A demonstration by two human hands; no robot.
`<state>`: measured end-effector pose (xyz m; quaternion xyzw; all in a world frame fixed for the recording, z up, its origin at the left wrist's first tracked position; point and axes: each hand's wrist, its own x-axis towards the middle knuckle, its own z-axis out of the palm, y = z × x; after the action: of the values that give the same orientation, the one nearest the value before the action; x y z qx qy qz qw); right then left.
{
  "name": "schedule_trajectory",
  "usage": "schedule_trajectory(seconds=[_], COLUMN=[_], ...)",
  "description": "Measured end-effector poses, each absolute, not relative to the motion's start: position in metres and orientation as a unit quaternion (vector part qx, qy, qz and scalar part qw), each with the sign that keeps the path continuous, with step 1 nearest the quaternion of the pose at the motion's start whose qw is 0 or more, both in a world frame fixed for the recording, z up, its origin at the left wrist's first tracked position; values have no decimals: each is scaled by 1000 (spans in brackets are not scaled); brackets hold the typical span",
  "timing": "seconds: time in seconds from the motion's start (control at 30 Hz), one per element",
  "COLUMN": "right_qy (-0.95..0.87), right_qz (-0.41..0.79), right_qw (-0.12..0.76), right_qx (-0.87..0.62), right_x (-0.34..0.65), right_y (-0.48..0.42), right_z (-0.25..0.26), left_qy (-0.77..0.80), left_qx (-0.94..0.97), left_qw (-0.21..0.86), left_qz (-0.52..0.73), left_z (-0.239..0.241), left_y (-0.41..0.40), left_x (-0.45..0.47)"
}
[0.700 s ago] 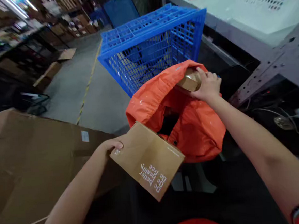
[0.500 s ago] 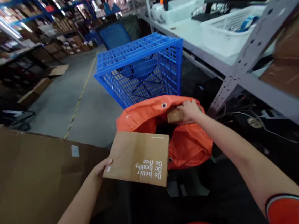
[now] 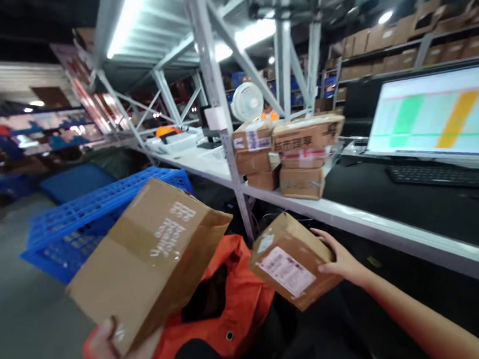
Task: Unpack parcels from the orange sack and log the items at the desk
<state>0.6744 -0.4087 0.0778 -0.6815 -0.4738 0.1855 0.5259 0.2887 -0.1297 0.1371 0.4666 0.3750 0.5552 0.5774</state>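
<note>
My left hand (image 3: 120, 349) grips the near corner of a large cardboard box (image 3: 142, 252) with white printed lettering, tilted in the air at the left. A smaller cardboard box (image 3: 302, 284) with a white shipping label is in my right hand (image 3: 339, 260), its fingers closed round the right side. Below and between the two boxes gapes an orange bag (image 3: 247, 294) with metal eyelets. Its dark inside is partly hidden by the large box.
A blue plastic crate (image 3: 50, 236) stands behind the large box. Stacked cardboard boxes (image 3: 301, 183) sit on a grey-framed bench by a metal post (image 3: 217, 93). A keyboard (image 3: 448, 178) and a lit monitor (image 3: 440, 113) are at the right.
My right hand has come out of the orange bag with the smaller box. The large box in my left hand has tilted and risen. My view has swung right and up.
</note>
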Motion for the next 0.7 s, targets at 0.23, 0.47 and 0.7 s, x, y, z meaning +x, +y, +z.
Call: schedule_trajectory(seconds=[0.23,0.47,0.7], right_qy=[-82,122,189], right_qz=[186,182,214], right_qw=[786,870,900], right_qx=[-584,-442,-330], right_x=[641,572,539], right_y=[-621,-729,-748], right_z=[115,108,103], left_qy=[224,-43,-229], left_qx=[572,786,782], left_qw=[597,138,-67], left_qz=[516,602,576], left_z=[133,158,198], left_y=[-199,-276,-313], left_x=[417,525,634])
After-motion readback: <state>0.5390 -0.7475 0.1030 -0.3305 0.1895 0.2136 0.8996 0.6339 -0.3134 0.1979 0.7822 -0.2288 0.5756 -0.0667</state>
